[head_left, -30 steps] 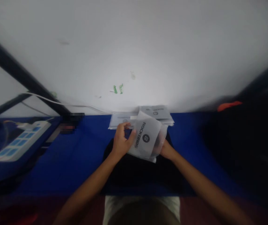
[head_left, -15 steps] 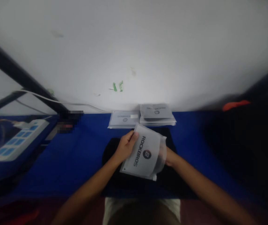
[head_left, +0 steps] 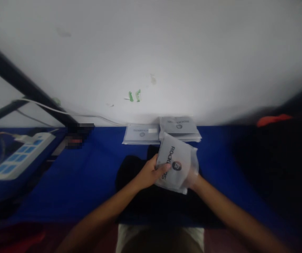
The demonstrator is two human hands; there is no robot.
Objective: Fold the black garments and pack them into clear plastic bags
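Note:
A frosted plastic bag point(head_left: 182, 151) printed ROCKBROS is tilted above the black cloth-like items point(head_left: 131, 168) on the blue table. My left hand point(head_left: 151, 172) is closed on its left side, thumb lying across the printed front. From the right, my right hand point(head_left: 192, 178) reaches into the bag's mouth, and its fingers are hidden or blurred behind the plastic. Whether that hand holds anything inside does not show. Behind the bag lie two stacks of similar bags, a flat left stack point(head_left: 140, 135) and a thicker right stack point(head_left: 181, 125).
A white power strip point(head_left: 21, 156) with blue sockets lies at the left on the blue table point(head_left: 69, 179). A pale cable point(head_left: 87, 116) runs along the white wall. Dark frame bars point(head_left: 21, 75) rise at the left; a dark mass with an orange piece point(head_left: 273, 120) stands at the right.
The bag and both hands have shifted to the right. My left hand has moved lower along the bag, its thumb now over the lettering. My right hand is deeper in the bag's mouth.

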